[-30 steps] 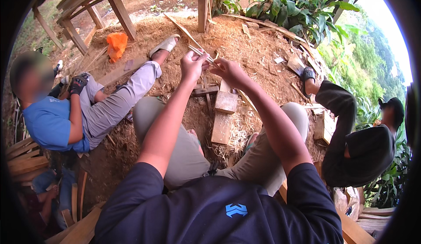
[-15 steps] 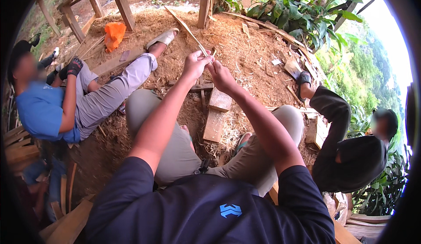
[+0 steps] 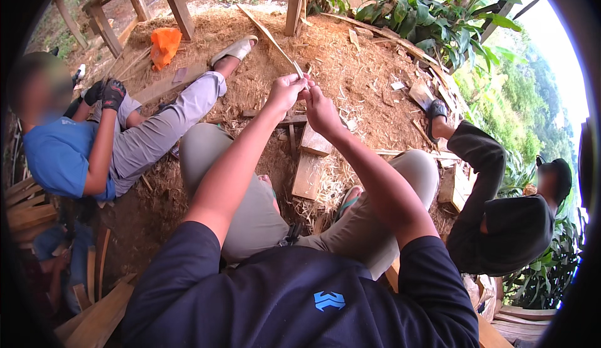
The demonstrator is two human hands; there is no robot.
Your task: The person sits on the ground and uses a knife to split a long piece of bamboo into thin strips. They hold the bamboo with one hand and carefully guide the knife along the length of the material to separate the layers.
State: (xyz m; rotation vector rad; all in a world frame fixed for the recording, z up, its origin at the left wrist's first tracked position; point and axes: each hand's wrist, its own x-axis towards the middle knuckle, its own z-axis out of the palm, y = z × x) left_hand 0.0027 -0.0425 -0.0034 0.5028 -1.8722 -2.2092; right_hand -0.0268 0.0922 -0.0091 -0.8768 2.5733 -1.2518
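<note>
A long thin pale wooden strip (image 3: 265,34) slants up and away to the left from my hands. My left hand (image 3: 287,92) is closed in a pinch on its near end, where a shorter pale piece (image 3: 298,69) sticks up beside the fingers. Touching it on the right, my right hand (image 3: 323,114) is closed too, its fingers curled against the left fingertips. Whatever lies inside the right fingers is hidden. Both hands are held out beyond my knees, over ground strewn with shavings.
Wooden blocks (image 3: 308,176) lie between my feet. A person in a blue shirt (image 3: 59,154) with dark gloves sits at left, one leg stretched toward my strip; another person in dark clothes (image 3: 516,232) is at right. An orange bag (image 3: 165,47) and wooden posts (image 3: 295,4) stand beyond.
My right hand has shifted slightly right and down, and its fingers are curled in more. The strip's near end shows two pieces spread a little apart. The person at left has raised their gloved hands slightly.
</note>
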